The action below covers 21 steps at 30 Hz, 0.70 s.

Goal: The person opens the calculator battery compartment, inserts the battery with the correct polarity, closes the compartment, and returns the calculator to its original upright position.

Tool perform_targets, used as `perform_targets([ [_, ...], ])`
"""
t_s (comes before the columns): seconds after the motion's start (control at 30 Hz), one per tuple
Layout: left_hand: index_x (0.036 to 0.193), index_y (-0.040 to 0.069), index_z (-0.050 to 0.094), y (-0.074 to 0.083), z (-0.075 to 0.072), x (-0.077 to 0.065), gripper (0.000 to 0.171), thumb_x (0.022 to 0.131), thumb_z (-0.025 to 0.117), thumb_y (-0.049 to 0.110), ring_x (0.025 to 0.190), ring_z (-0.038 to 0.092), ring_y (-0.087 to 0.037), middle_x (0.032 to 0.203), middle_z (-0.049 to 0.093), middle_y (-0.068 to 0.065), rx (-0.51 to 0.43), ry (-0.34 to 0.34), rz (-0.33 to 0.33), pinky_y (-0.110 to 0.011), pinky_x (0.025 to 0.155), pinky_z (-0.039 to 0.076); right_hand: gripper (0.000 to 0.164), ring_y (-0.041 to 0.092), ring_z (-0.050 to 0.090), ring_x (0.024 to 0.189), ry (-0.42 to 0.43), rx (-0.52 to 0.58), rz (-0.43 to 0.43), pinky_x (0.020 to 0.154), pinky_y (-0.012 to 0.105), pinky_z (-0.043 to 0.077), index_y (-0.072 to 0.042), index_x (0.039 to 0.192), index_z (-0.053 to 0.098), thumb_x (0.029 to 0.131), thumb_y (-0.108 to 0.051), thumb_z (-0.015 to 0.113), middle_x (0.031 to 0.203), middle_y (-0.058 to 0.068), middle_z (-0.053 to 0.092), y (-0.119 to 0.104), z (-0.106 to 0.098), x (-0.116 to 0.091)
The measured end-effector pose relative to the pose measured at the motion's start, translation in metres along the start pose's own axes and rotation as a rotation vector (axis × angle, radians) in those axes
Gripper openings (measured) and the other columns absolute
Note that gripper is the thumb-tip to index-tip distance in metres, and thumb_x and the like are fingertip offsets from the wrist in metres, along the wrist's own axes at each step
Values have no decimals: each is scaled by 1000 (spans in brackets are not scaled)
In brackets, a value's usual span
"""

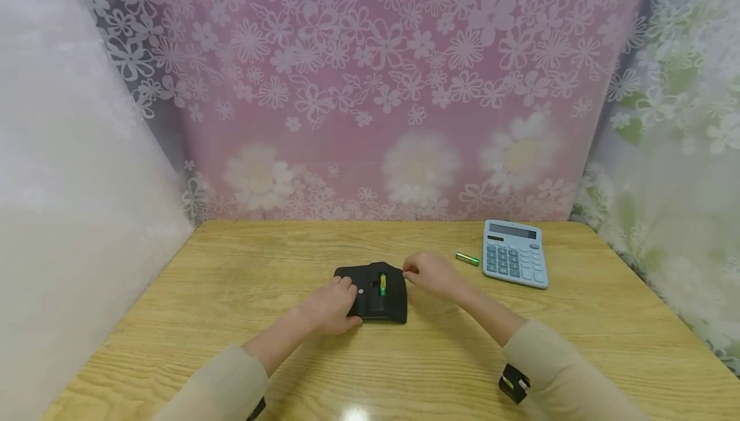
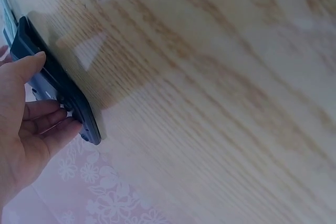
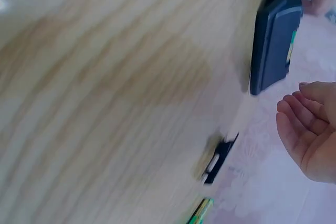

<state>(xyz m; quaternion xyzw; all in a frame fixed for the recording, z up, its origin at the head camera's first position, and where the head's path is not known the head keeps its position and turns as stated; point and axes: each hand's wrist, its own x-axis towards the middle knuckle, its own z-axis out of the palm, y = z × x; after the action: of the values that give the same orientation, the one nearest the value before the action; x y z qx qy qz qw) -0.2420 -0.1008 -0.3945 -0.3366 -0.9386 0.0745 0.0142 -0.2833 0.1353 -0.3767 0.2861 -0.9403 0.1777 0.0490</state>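
Note:
A black device [image 1: 370, 308] lies on the table with an uncovered battery compartment facing up. One green and gold battery [image 1: 383, 284] sits in that compartment. My left hand [image 1: 332, 305] grips the device's left side, thumb at the near edge and fingers over the upper face. In the left wrist view, the same hand [image 2: 31, 124] holds the device [image 2: 65, 85] between thumb and fingers. Just off the device's right edge is my right hand [image 1: 430, 273], fingers loosely bent. The right wrist view shows nothing in this hand [image 3: 312, 129], which is apart from the device [image 3: 275, 40].
A second green battery [image 1: 467, 259] lies right of my right hand, beside a light blue calculator [image 1: 514, 254]. The right wrist view shows a small black piece [image 3: 220, 161] on the wooden table [image 1: 277, 247]. Flowered curtains [image 1: 370, 119] hang behind the table.

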Motion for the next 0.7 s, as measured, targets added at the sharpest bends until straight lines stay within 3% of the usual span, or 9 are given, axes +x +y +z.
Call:
perform_targets([
  [0.33, 118, 0, 56, 0, 1, 0, 57, 86, 61, 47, 91, 49, -19, 106, 54, -9, -4, -1, -4, -28, 80, 44, 15, 24, 62, 82, -56, 20, 74, 70, 38, 50, 0, 98, 68, 85, -2, 60, 89, 8, 66, 31, -19, -15],
  [0.53, 121, 0, 55, -1, 2, -1, 58, 86, 61, 47, 97, 50, -22, 111, 53, -10, -18, 4, -6, -30, 83, 45, 16, 23, 61, 81, -86, 7, 78, 67, 35, 50, 1, 96, 68, 83, 2, 60, 90, 8, 65, 46, -18, -24],
  [0.7, 121, 1, 54, -1, 3, 0, 58, 86, 61, 46, 97, 50, -22, 111, 53, -10, -29, 15, -13, -30, 83, 45, 16, 21, 60, 79, -128, -79, 33, 67, 33, 49, -3, 96, 69, 81, -2, 66, 87, 4, 63, 56, -18, -31],
])
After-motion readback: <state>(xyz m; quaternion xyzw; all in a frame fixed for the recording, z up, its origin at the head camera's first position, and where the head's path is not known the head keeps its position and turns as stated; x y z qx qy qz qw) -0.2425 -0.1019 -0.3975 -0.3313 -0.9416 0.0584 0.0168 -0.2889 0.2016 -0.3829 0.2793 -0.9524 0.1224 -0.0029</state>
